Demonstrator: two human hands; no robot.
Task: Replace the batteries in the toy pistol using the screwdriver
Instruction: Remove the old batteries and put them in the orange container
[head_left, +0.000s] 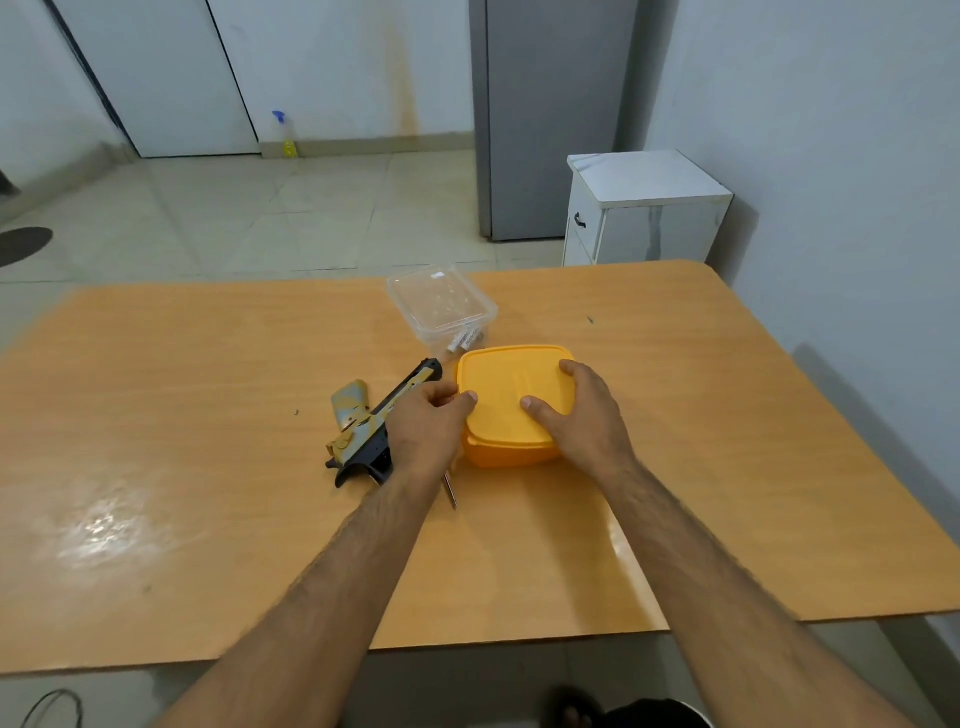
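Pale tiled floor (291, 208) is stretching back to a white wall, where a spray bottle (284, 136) is standing by the skirting, a grey fridge (545, 119) is rising at the right, and a small white cabinet (641, 208) is sitting just in front of it.

From the head view, a wooden counter (182, 395) is filling the lower half of the scene. Near its middle an orange box (511, 410) with its lid on is resting, and both hands are lying on it. The left hand (426, 426) is grasping the box's left edge, its fingers (441, 392) curling over the rim and the thumb pressing on the lid. The right hand (584, 415) is gripping the right side in the same way, fingers wrapping the far corner and thumb lying flat on top.

The toy pistol (371, 423) is lying on its side on the counter just left of the box, partly under the left wrist (barrel pointing away from the person). The screwdriver (450, 488) is mostly hidden beneath that wrist; only its metal tip is showing. Just behind the orange box a clear tub (441, 306) is holding batteries (465, 340) at its bottom.
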